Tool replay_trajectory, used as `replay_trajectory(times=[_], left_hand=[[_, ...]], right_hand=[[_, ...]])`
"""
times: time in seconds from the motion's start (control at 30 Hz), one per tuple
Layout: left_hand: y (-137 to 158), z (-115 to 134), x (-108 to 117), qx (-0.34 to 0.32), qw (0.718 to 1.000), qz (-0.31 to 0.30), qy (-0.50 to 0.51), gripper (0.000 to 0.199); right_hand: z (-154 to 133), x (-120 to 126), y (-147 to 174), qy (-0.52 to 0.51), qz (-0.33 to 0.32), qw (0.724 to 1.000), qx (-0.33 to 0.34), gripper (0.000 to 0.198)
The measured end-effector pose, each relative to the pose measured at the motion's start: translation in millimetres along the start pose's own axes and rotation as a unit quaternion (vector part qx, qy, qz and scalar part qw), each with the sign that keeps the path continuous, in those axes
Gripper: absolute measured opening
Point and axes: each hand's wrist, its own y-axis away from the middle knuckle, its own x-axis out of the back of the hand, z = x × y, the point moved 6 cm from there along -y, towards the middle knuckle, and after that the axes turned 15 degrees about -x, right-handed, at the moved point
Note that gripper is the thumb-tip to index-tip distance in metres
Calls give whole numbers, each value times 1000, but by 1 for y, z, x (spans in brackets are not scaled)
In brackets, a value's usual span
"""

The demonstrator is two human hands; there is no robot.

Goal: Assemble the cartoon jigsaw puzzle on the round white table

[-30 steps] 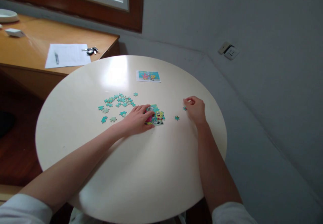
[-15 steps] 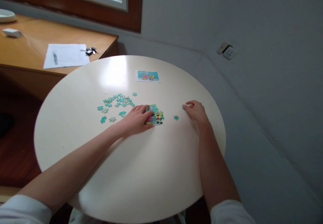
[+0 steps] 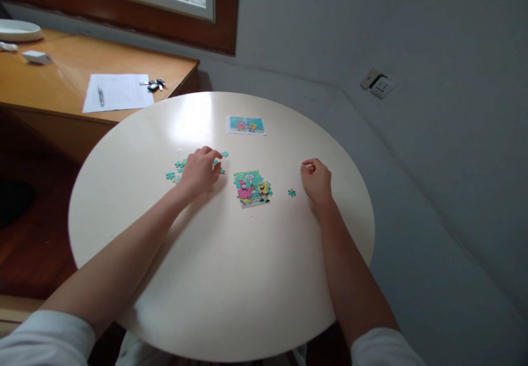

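My left hand [image 3: 201, 171] hovers over the loose teal jigsaw pieces [image 3: 180, 164] on the left, thumb and forefinger apart. It covers many of them. One loose piece [image 3: 225, 154] lies just past its fingertips. Between my hands is a partly joined jigsaw puzzle [image 3: 252, 189] showing a pink starfish, a tall figure and a yellow sponge character. To its right lies a single jigsaw piece [image 3: 292, 193], apart from it. My right hand [image 3: 317, 180] rests beyond that piece with its fingers curled closed; whatever they hold is hidden.
A small reference picture [image 3: 246, 125] lies toward the far side of the round white table [image 3: 231, 267]. Behind on the left, a wooden desk [image 3: 124, 61] bears a paper sheet [image 3: 117, 91], a pen and keys [image 3: 155, 84]. A wall stands close on the right.
My left hand has left the joined puzzle and moved left and away to the loose pieces. My right hand has curled inward; the teal piece seen at its fingertips is now out of sight.
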Motion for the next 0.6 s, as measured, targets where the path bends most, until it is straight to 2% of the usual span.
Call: replay_trajectory(times=[0.2, 0.27, 0.33, 0.43, 0.5, 0.6], left_hand=[[4, -53, 14, 131, 989, 64, 28, 24], [6, -64, 20, 158, 979, 106, 72, 23], [8, -76, 24, 184, 959, 146, 162, 23], [9, -89, 29, 198, 910, 215, 294, 22], [10, -91, 33, 196, 890, 254, 323, 20], [9, -85, 34, 172, 902, 254, 305, 18]], right_hand=[[-2, -4, 3, -41, 10, 999, 2, 17], [0, -5, 4, -55, 11, 998, -7, 16], [1, -5, 3, -69, 12, 997, -21, 16], [3, -5, 2, -92, 14, 995, -33, 17], [4, -6, 2, -102, 10, 994, -35, 18], [5, -7, 0, -112, 5, 993, -36, 17]])
